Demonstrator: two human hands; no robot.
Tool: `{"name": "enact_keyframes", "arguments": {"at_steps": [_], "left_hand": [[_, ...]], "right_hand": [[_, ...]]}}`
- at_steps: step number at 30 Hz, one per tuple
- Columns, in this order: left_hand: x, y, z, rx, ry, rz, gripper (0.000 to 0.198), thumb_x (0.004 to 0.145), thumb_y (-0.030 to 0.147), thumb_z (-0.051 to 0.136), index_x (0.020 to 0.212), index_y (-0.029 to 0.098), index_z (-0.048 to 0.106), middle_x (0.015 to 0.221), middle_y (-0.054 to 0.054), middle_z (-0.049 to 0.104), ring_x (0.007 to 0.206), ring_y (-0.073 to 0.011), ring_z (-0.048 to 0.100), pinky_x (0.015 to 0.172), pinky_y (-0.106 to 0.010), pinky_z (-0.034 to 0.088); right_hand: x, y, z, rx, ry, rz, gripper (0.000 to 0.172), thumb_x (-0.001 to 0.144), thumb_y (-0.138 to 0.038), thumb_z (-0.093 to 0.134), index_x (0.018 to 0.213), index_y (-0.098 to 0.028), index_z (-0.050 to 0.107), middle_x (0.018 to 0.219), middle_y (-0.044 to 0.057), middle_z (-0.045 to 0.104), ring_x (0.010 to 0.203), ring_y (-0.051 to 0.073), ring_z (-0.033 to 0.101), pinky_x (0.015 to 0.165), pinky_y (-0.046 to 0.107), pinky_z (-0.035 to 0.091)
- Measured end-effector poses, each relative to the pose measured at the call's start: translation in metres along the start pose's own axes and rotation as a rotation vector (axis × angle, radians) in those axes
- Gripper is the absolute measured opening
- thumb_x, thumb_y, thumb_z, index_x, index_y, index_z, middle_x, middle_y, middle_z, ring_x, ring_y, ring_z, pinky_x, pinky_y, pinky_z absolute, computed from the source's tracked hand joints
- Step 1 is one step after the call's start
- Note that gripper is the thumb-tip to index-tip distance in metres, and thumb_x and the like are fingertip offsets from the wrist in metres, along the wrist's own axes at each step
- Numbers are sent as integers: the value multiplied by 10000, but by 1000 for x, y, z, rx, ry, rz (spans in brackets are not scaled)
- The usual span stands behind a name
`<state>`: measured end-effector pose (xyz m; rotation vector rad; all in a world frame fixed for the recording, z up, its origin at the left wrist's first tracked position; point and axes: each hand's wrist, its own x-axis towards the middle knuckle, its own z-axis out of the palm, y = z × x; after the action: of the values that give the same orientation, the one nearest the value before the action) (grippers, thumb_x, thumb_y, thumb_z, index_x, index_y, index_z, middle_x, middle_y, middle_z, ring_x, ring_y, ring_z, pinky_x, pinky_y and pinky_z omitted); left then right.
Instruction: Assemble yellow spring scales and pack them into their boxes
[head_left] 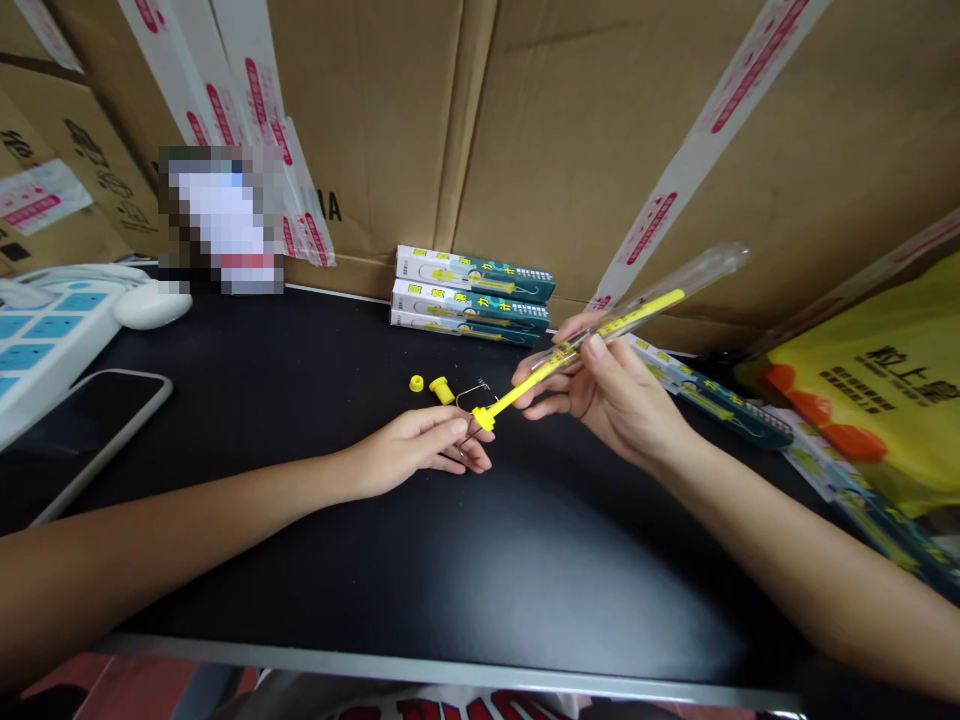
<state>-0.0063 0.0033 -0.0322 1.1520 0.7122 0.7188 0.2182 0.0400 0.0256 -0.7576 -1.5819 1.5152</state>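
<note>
My right hand point(611, 390) grips a clear plastic tube point(645, 310) with a yellow rod point(517, 390) inside it and sticking out of its lower left end. The tube tilts up to the right. At the rod's low end is a yellow cap point(484, 418), pinched in my left hand point(439, 440), with a thin metal piece beside the fingers. On the black table point(420, 560), just beyond my left hand, lie a small yellow ring point(416, 383), a yellow plug point(442, 390) and a thin metal hook point(471, 388).
Printed boxes point(472, 305) are stacked at the back against cardboard cartons point(360, 120). More printed boxes point(712, 400) and a yellow bag point(885, 380) lie at the right. A phone point(82, 430), a power strip point(45, 340) and a white mouse point(154, 305) are at the left.
</note>
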Motion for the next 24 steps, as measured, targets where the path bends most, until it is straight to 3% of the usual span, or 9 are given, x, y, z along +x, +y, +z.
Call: {"name": "enact_keyframes", "arguments": {"at_steps": [5,10,20,24], "left_hand": [[-3,-2,7,127,71,67,251,853,368,620,963,143,601,765,-9,661,741,-119,658,708,-249,529],[-7,-4,12,226,116,67,229,873,365,575,886,137,595,651,22,609,603,-100,630,558,-205,529],[-8,-5,9,465,258,198,202,879,332,572,833,145,634,706,7,646,575,-82,622,535,-179,513],[-10,-4,7,622,275,297,193,894,294,554,808,144,640,684,16,636,545,-66,600,522,-161,490]], "right_hand": [[0,-1,1,18,-17,0,323,867,-517,581,975,-273,399,885,2,729,726,163,721,638,316,604],[-2,6,5,59,-36,24,312,878,-502,576,981,-261,406,893,15,735,741,158,720,640,304,609],[-4,20,12,28,14,92,289,846,-415,656,945,-202,486,905,65,735,765,182,728,599,284,614],[-7,23,16,32,-47,131,284,835,-341,679,1009,-197,507,886,41,706,789,195,728,611,310,624]]}}
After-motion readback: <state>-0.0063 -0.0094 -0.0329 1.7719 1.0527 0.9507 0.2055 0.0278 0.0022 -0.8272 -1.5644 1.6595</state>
